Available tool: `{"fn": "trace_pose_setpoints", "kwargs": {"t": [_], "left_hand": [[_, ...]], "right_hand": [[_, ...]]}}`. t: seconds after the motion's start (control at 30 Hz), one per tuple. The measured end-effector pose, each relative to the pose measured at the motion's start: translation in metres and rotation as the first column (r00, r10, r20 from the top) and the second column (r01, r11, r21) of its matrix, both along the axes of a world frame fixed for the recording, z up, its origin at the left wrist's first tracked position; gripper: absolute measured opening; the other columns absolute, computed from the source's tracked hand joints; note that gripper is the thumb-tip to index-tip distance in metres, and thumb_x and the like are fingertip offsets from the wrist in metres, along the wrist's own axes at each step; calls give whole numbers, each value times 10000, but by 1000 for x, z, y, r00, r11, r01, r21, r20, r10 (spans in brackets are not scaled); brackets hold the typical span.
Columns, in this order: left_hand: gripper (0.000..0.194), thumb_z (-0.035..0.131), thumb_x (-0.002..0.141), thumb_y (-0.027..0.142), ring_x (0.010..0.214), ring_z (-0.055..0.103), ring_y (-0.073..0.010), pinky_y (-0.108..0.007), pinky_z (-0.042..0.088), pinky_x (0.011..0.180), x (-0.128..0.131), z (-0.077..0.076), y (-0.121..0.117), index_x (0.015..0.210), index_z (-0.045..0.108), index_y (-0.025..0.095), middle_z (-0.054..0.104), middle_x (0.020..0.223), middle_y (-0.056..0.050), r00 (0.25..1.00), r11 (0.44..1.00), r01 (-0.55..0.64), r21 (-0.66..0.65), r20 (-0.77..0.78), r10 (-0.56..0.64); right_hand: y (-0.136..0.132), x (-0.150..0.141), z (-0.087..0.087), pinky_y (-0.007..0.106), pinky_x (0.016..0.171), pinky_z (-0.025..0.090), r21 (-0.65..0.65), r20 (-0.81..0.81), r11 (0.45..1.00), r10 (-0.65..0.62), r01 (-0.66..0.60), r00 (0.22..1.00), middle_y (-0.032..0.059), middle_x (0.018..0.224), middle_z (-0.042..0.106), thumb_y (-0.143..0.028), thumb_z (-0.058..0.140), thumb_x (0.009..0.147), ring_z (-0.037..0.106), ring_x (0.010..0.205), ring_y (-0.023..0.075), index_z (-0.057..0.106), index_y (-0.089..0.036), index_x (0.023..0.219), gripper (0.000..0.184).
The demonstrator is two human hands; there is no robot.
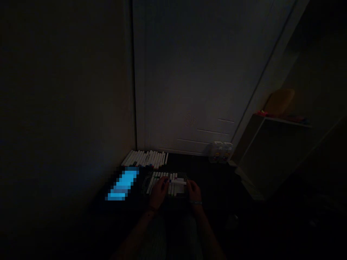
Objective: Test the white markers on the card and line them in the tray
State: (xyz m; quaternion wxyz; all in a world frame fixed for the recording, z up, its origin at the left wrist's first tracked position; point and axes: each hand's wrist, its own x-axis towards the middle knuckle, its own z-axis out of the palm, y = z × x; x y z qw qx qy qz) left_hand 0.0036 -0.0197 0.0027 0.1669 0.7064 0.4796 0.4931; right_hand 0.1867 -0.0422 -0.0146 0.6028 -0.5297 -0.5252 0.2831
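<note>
Between my two hands a white marker (pixel 178 182) lies level, gripped at both ends. My left hand (pixel 160 189) has its fingers closed on the darker, bluish end. The white end is pinched in the fingers of my right hand (pixel 194 191). Just beneath them sits a tray (pixel 182 195) with several white markers (pixel 150 183) standing in a row inside it. A pale rectangular patch shows in the tray's right part. The picture is very dark, so finger details are hard to make out.
Behind the tray, a row of white markers (pixel 146 159) lies along the back left of the dark table (pixel 217 184). A glowing, pixelated screen (pixel 123 184) is at the left. Two clear packages (pixel 221 152) stand by the wall. A shelf unit (pixel 260 151) rises at the right.
</note>
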Motion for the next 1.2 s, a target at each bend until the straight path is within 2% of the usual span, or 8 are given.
{"fn": "trace_pose_setpoints", "kwargs": {"t": [0.13, 0.3, 0.4, 0.57, 0.73, 0.9, 1.1, 1.2], "left_hand": [[244, 375, 844, 354, 852, 580, -169, -286, 450, 749, 0, -3, 1, 954, 547, 221, 630, 914, -22, 1000, 1000, 1, 1, -22, -1], [285, 381, 841, 370, 954, 565, -192, -328, 429, 834, -1, -13, 7, 987, 559, 203, 625, 1007, -60, 998, 998, -65, 3, -13, 65], [285, 378, 844, 367, 937, 573, -192, -328, 435, 821, -1, -16, 9, 982, 565, 202, 631, 995, -62, 999, 999, -53, -4, -6, 52], [254, 390, 836, 351, 875, 584, -186, -314, 449, 774, 0, -8, 5, 948, 569, 209, 638, 933, -45, 998, 998, -57, 13, 20, 57], [234, 410, 824, 351, 871, 579, -171, -298, 454, 767, 0, 3, -2, 959, 552, 224, 625, 938, -21, 999, 999, 38, 24, -6, -38], [251, 411, 821, 371, 864, 584, -178, -302, 451, 762, 0, 1, -3, 919, 576, 210, 632, 932, -37, 999, 1000, 27, -7, -44, -28], [294, 395, 825, 396, 835, 600, -187, -311, 455, 744, 0, -4, 0, 915, 591, 196, 652, 905, -58, 995, 998, -57, -29, -81, 55], [309, 376, 836, 382, 869, 594, -194, -322, 447, 774, 0, -6, 2, 944, 589, 186, 652, 918, -74, 993, 998, -67, -19, -101, 65]], "right_hand": [[-1, -1, 3, 204, 566, 413, -9, -16, 1000, -8, 7, 1000, 8, 684, 613, -461, 460, 789, 545, 648, 142, 618, -162, 757, 340], [-2, -2, 6, 237, 659, 447, 34, -98, 996, 90, -87, 991, 35, 843, 639, -425, 508, 773, 579, 774, 171, 592, -182, 961, 318], [-2, -1, 4, 248, 656, 452, 17, -98, 997, 76, -75, 992, 45, 862, 643, -426, 533, 754, 584, 780, 181, 595, -183, 967, 329], [0, -1, 2, 250, 648, 448, 4, -84, 997, 82, -81, 993, 38, 782, 643, -436, 525, 755, 581, 737, 176, 611, -169, 873, 305], [0, -1, 3, 219, 601, 423, -7, -64, 1000, 26, -27, 998, 15, 711, 625, -451, 511, 760, 559, 676, 150, 615, -160, 808, 313], [-2, -2, 5, 194, 527, 377, -15, -28, 1000, -17, 16, 999, -25, 581, 557, -478, 487, 766, 506, 576, 116, 583, -162, 643, 353], [-1, -3, 6, 225, 598, 425, -1, -78, 998, 55, -56, 995, 10, 721, 626, -480, 531, 729, 566, 682, 152, 608, -171, 832, 335], [1, -3, 3, 230, 593, 431, -5, -88, 998, 69, -69, 994, 21, 723, 632, -470, 534, 726, 573, 684, 160, 612, -167, 828, 328]]}}
